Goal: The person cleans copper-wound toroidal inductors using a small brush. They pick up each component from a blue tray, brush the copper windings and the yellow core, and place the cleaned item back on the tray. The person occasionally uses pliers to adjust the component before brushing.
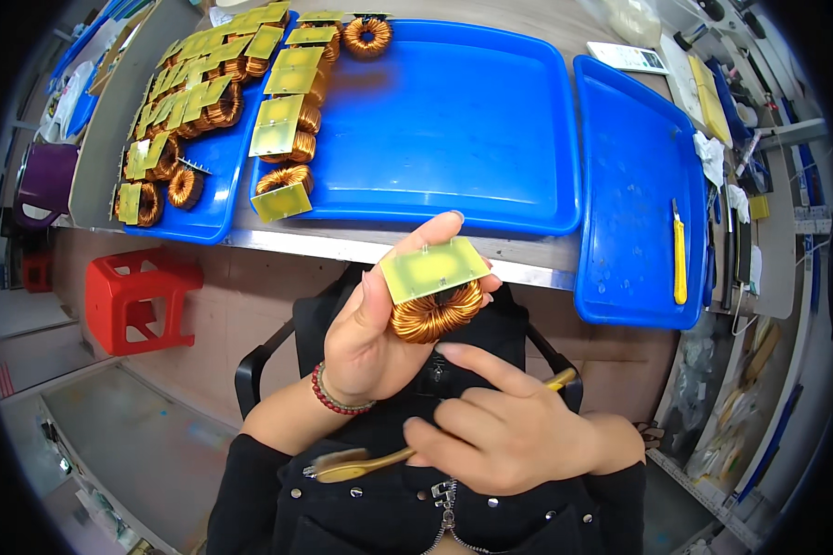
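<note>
One coil (438, 317) with board (435, 268) sits in the left hand (368, 338), between thumb and fingers; the right hand (500, 435) curls around a brush (354, 466), index extended. Brushing appears unfinished; which tray (472, 120) coils (185, 188) are done is unclear.

Left tray (217, 199), middle tray (453, 129) and right tray (629, 194), side by side on one table (539, 252)
Toroidal coils (148, 205) with circuit boards (194, 97) on them crowd the left tray; others line the middle tray's left side, and a single coil (367, 37) sits at its back, right of that row. A utility knife (679, 259) lies in the right tray, toward its right front; a handheld device (627, 57) lies behind that tray. A mug (46, 180) stands left of the left tray, beyond a side panel (106, 139); a stool (143, 301) stands on the floor (231, 319). Before the middle tray, the left hand (370, 342) holds a board-topped coil (435, 316); the right hand (495, 439), nearer the body, holds a brush (352, 467).
</note>
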